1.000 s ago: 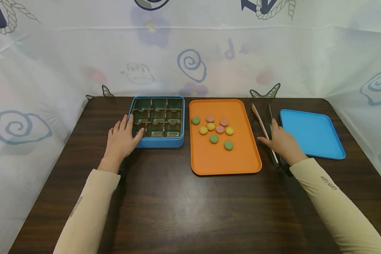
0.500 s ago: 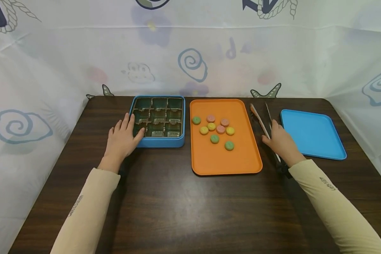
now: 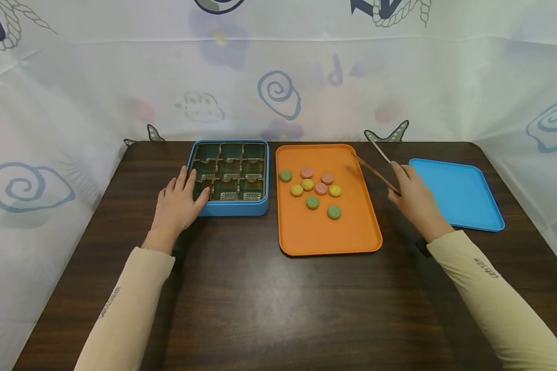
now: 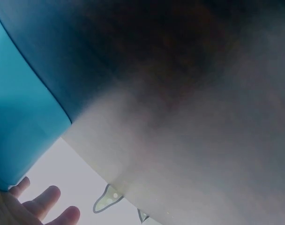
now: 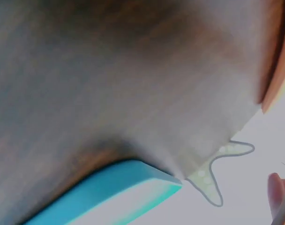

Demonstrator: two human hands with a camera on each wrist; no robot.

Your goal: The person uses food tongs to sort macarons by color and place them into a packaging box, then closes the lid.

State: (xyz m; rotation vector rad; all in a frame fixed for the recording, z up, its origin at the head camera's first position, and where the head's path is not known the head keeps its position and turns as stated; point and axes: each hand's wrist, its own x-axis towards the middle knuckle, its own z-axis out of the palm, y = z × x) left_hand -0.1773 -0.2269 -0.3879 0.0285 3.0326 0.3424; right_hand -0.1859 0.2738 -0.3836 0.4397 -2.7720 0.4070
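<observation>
My left hand rests at the left side of a blue box, thumb over its near rim and fingers extended along its side. A dark insert divides the box into several compartments. In the left wrist view, fingertips show beside the box wall. My right hand holds a pair of tongs, spread apart and pointing toward the far side. One tong arm reaches over the far right corner of an orange tray. Several small round green, pink and yellow pieces lie on that tray.
A blue tray lies to the right of my right hand; its edge also shows in the right wrist view. All stand on a dark wooden table. A patterned white cloth hangs behind the table's far edge.
My right hand has taken hold of the tongs and lifted them off the table, swinging their far ends up and leftward toward the orange tray. The left hand has stayed at the box.
</observation>
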